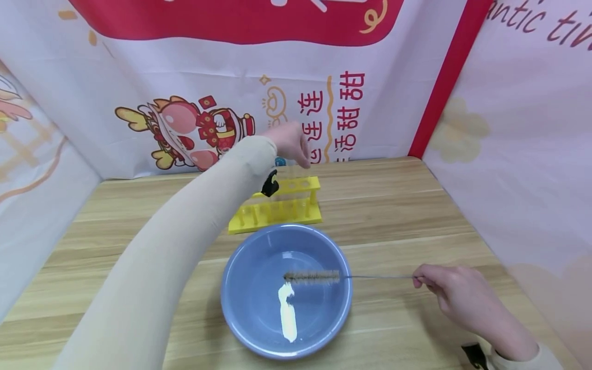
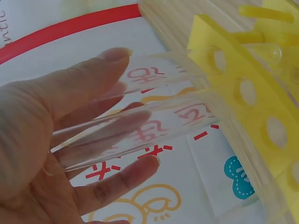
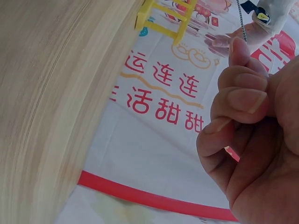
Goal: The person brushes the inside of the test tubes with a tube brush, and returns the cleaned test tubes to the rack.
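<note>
My left hand (image 1: 290, 141) reaches over the yellow test tube rack (image 1: 275, 226). Close up in the left wrist view, its thumb and index finger pinch the upper part of a clear test tube (image 2: 173, 70) standing in the end hole. A second clear test tube (image 2: 140, 128) passes in front of the other, spread fingers. On the right, my right hand (image 1: 462, 298) pinches the thin wire handle (image 1: 379, 277) of a test tube brush. The brush's bristle head (image 1: 314, 277) lies over the inside of the blue basin (image 1: 226, 288). In the right wrist view, twisted wire (image 3: 242, 23) rises from the curled fingers.
The basin stands on the wooden tabletop (image 1: 393, 221), just in front of the rack. Printed white cloth (image 1: 185, 61) walls the table at the back and both sides. My left sleeve (image 1: 171, 241) crosses above the table's left part.
</note>
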Demonstrator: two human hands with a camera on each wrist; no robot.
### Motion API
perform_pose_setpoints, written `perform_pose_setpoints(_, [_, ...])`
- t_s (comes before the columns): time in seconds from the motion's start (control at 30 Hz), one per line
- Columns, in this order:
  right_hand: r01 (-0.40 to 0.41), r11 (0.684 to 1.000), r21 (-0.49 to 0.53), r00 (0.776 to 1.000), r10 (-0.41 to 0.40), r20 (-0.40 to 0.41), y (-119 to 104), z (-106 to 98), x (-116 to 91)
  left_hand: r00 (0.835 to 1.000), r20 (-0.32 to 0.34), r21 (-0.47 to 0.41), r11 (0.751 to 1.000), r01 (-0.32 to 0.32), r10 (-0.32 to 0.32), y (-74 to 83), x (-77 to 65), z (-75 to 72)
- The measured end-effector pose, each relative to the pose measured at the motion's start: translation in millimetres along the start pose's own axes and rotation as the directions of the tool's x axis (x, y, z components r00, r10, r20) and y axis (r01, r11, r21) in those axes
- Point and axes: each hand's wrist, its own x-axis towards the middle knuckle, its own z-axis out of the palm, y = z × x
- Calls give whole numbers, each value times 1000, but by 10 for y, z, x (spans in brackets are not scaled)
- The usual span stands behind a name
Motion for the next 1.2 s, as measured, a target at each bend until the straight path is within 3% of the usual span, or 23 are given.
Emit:
perform_pose_setpoints(0.27, [12, 1000, -2, 1000, -12, -2, -58, -1, 75, 993, -121, -203, 979, -21, -4, 18, -173, -259])
perform_pose_setpoints(0.5, [23, 1000, -1, 999, -23, -37, -111, 3, 184, 954, -297, -335, 932, -140, 36, 186, -481, -541])
perform_pose_setpoints(0.6, [7, 1000, -20, 999, -8, -46, -154, 13, 249, 925, -371, -348, 911, -221, 83, 262, -676, -594])
perform_pose_setpoints(0.77, [-35, 996, -87, 997, 29, -68, -229, 41, 366, 848, -482, -239, 898, -370, 221, 401, -1045, -531])
perform_pose_setpoints(0.83, [-39, 993, -111, 997, 31, -74, -249, 61, 412, 816, -498, -183, 884, -430, 294, 433, -1177, -449])
perform_pose_setpoints(0.97, [-36, 990, -134, 997, 27, -67, -282, 116, 503, 776, -480, -93, 856, -509, 409, 385, -1426, -247])
perform_pose_setpoints(1.1, [-25, 990, -138, 999, 20, -40, -317, 176, 603, 792, -438, -54, 867, -495, 425, 214, -1631, -51])
perform_pose_setpoints(1.2, [-5, 990, -143, 1000, 3, -11, -348, 221, 677, 835, -376, -46, 892, -449, 401, 46, -1737, 102])
